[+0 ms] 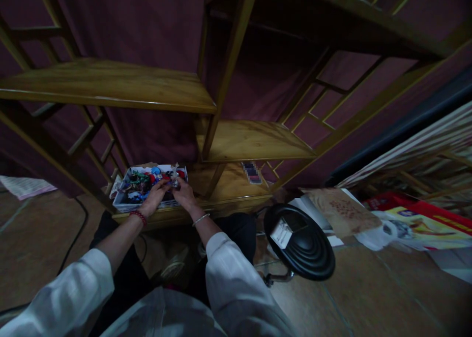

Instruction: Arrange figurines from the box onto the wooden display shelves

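A white box [118,199] on the low shelf holds many small toy figures [142,179] in green, red, blue and brown. Over its right side, my two hands meet at a small greyish toy figure [176,180] with a clear or pale top. My right hand [185,195] pinches this figure from the right. From the left, the fingers of my left hand [156,197] close on it as well. The figure's details are too small and dark to make out.
A wooden shelf unit [147,88] surrounds the box, with boards overhead. A dark pixelated object [252,173] lies on the low shelf. To my right are a black round stool [306,243] with a white packet [282,233], cardboard [339,211] and a red-yellow package [424,224].
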Available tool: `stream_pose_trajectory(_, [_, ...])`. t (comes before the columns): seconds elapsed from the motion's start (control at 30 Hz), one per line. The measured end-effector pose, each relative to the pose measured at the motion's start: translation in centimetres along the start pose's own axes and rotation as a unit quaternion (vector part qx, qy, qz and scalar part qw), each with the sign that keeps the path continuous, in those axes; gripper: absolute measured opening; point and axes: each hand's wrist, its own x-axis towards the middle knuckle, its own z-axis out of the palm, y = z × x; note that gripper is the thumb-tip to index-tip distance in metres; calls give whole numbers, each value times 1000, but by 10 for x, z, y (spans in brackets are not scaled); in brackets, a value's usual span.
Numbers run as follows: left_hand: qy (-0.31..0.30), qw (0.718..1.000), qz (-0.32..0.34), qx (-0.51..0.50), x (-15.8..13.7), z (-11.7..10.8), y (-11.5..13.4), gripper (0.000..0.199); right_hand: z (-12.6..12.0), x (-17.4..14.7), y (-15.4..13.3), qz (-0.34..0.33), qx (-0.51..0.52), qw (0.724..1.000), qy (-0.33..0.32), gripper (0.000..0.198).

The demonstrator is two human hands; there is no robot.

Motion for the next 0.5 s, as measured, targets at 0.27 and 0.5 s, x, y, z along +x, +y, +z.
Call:
stream_pose_trajectory(0.27, [-8,1000,-13,26,9,7,-2,42,3,6,5,-16,-25,999,-30,33])
stream_pose_trajectory(0.5, [4,1000,-28,-5,9,7,1,36,3,13,12,29,25,999,-10,44])
